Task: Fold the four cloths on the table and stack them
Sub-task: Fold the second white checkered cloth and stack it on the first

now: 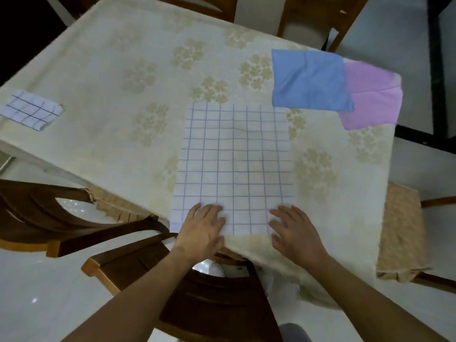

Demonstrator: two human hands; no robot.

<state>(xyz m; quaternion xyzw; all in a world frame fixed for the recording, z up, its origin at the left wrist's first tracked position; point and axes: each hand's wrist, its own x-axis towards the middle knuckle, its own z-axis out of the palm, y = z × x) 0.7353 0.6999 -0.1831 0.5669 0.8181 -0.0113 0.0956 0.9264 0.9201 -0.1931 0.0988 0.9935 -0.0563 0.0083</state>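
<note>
From the head camera I see my left hand (202,227) and right hand (293,230) pressing flat, fingers spread, on the near edge of the checked cloth (234,166) lying open on the table (111,77); a blue cloth (308,80) overlaps a pink cloth (372,99) far right, and a folded checked cloth (30,109) sits far left

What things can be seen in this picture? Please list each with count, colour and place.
checked cloth: 1, white with blue lines, spread flat, near table edge
folded checked cloth: 1, white with dark lines, far left
blue cloth: 1, far right, overlapping the pink one
pink cloth: 1, right edge, partly under blue
tablecloth: 1, cream, flowered, covers table
chairs: several, brown wood, around table
left hand: flat on checked cloth
right hand: flat at the cloth's near edge
</note>
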